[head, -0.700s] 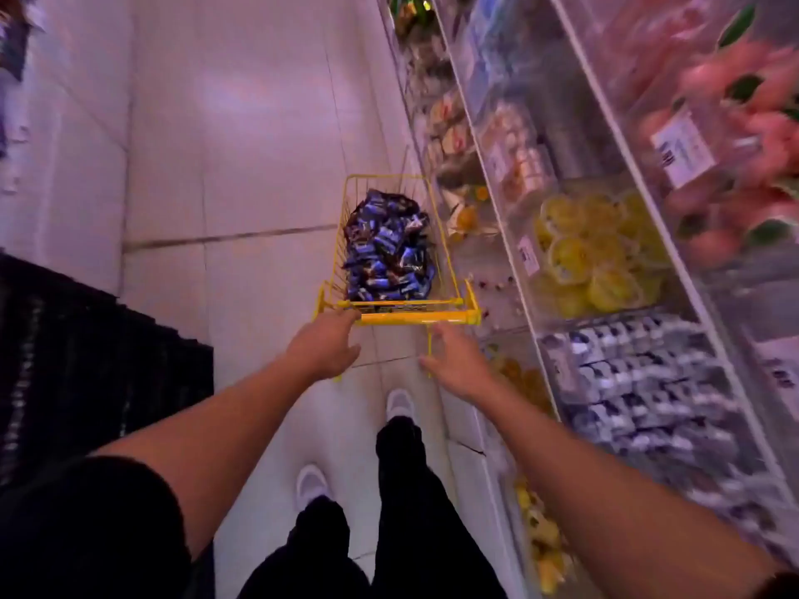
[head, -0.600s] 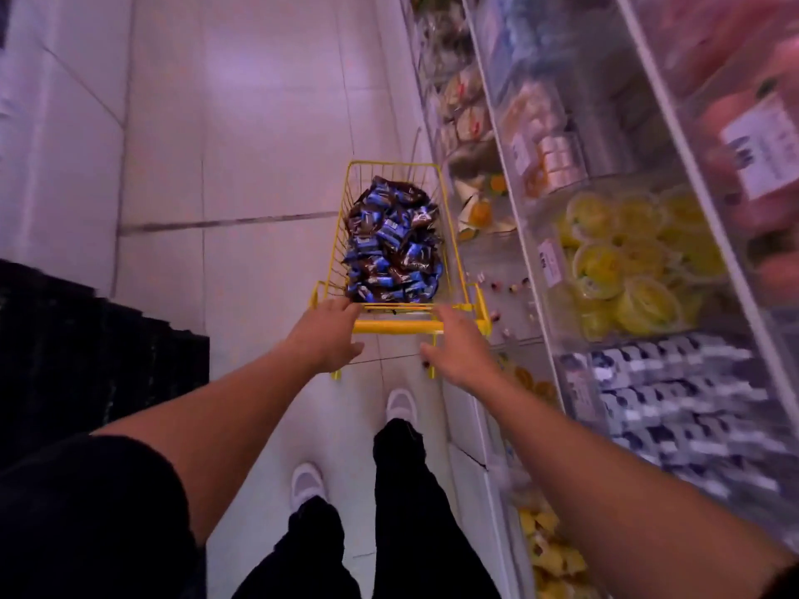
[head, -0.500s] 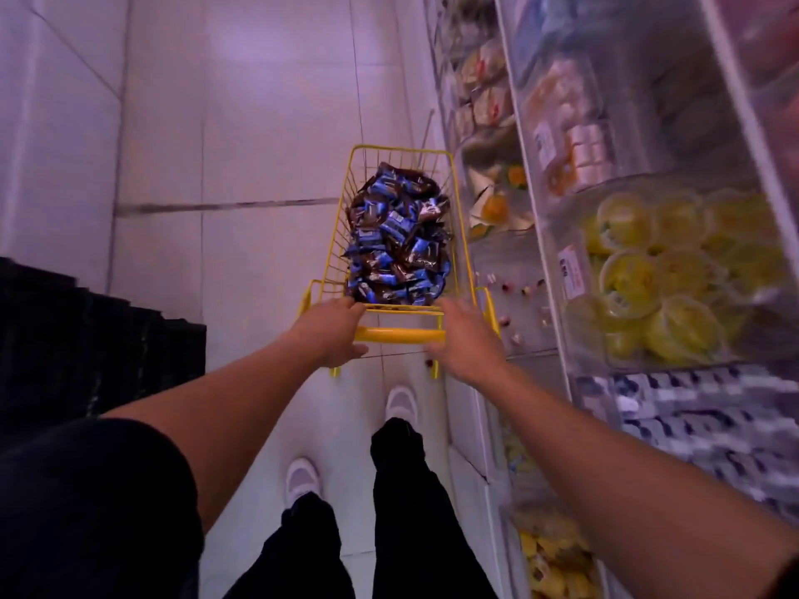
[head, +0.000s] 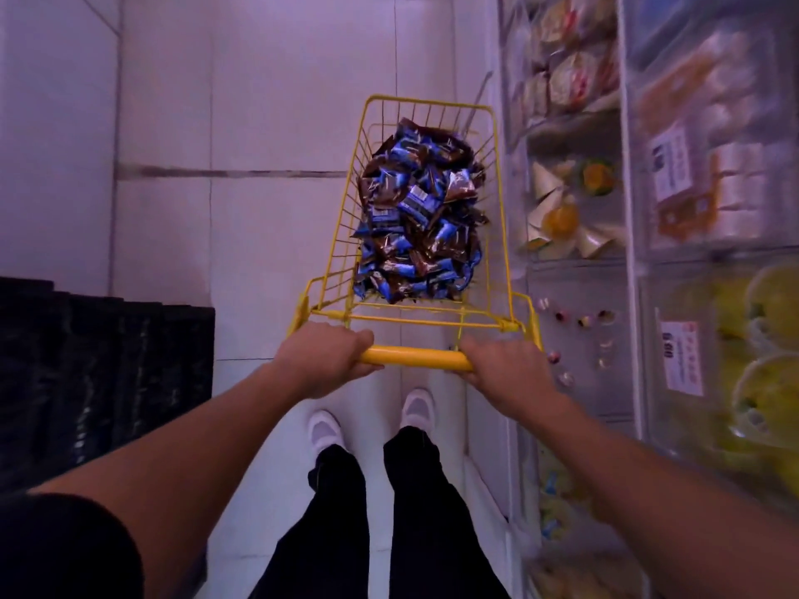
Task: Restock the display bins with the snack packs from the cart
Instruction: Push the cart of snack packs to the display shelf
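Both hands grip the cart handle: left hand wraps its 9 o'clock end, right hand its 3 o'clock end, fingers curled over the yellow bar.

Change: 0.7 s ago the hands were only reaching toward the handle, the right one short of it; now both are closed on it. The bins have also slid across the view, so the cart is probably rolling forward. Judgement: transport phase. No pack lifted yet.

Snack packs, blue and brown wrappers, lie heaped in the yellow wire cart at 12 o'clock from the hands, filling most of the basket.

Display bins, clear-fronted, run along 1 to 4 o'clock, just beside the cart. Contents blurred: pale wrapped goods, yellow round packs, white price labels. One lower bin at 3 o'clock holds only a few scattered small pieces; possible restock target, not certain.

Floor: pale glossy tiles, dark seam crossing at 11 o'clock. Black crates stacked at 9 o'clock. White shoes and dark trousers at 6 o'clock.
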`<move>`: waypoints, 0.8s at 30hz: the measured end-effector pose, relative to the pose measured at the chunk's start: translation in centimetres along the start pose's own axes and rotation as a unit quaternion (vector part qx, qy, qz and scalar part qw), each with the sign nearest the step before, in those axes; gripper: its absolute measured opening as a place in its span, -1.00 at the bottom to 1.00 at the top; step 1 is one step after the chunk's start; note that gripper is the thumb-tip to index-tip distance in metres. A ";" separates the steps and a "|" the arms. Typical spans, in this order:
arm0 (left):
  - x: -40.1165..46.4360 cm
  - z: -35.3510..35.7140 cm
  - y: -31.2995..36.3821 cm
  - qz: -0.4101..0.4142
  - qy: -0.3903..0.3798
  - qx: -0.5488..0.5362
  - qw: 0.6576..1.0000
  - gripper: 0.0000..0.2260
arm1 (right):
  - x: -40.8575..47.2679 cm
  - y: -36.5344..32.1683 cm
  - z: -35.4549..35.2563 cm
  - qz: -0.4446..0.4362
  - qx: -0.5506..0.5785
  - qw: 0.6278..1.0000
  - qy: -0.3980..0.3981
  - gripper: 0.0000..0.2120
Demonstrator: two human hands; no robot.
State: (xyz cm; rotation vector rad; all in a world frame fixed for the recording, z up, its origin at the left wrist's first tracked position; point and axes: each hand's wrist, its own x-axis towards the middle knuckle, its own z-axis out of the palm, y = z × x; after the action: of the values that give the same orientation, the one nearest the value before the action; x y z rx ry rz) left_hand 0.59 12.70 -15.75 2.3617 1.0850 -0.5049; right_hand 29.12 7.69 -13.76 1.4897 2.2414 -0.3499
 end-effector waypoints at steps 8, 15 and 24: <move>6.5 -7.9 -9.7 -0.061 0.007 -0.018 0.998 -0.80 | 15.1 4.4 -6.8 -0.055 0.000 0.997 0.050 -0.57; 14.0 -16.0 -21.8 -0.079 0.035 -0.007 0.996 -0.83 | 30.2 7.7 -14.2 -0.051 0.021 0.997 0.048 -0.58; 26.5 -28.6 -36.6 -0.046 0.041 -0.013 0.998 -0.86 | 48.2 13.6 -23.1 -0.028 0.035 0.997 0.060 -0.58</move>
State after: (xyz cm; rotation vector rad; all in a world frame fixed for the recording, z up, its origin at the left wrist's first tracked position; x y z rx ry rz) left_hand -7.98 65.45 -16.24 2.3363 1.2332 -0.4267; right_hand 20.69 62.08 -16.19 1.5224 2.3920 -0.3673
